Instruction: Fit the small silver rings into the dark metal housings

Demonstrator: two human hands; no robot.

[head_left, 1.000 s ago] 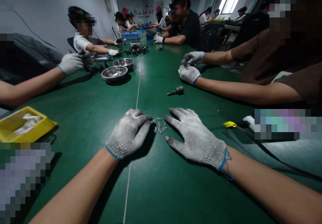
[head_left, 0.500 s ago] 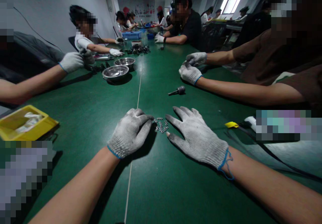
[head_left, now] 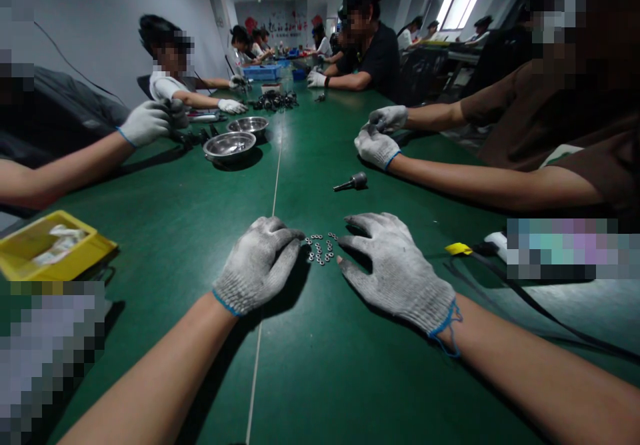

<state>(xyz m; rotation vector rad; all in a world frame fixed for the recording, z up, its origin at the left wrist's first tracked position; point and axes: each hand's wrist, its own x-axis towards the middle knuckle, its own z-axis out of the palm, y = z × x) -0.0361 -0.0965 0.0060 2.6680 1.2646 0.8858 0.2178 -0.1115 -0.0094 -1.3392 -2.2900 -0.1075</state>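
Several small ring-shaped metal pieces (head_left: 319, 248), which look like nuts, lie in short rows on the green table (head_left: 300, 372). Just left of them rests my left hand (head_left: 260, 262), in a grey-white knit glove. Its thumb and forefinger press together close to the nearest rings; whether anything is between the tips is hidden. On the other side, my right hand (head_left: 397, 265) is in the same kind of glove, its fingers apart and its bare thumb tip showing. Its forefinger tip is beside the upper right rings. A dark metal tool with a thin shaft (head_left: 354, 182) lies beyond the hands.
Two steel bowls (head_left: 230, 146) stand farther back left. A yellow bin (head_left: 65, 252) holds white pieces at the left edge. On the right lies a black strap (head_left: 525, 292) with a yellow tag (head_left: 459, 249). Co-workers' gloved hands (head_left: 377, 145) work along both sides.
My right hand has drawn slightly right, its fingers curling in a little. A few rings at the upper right have shifted right. My left hand has stayed nearly still.
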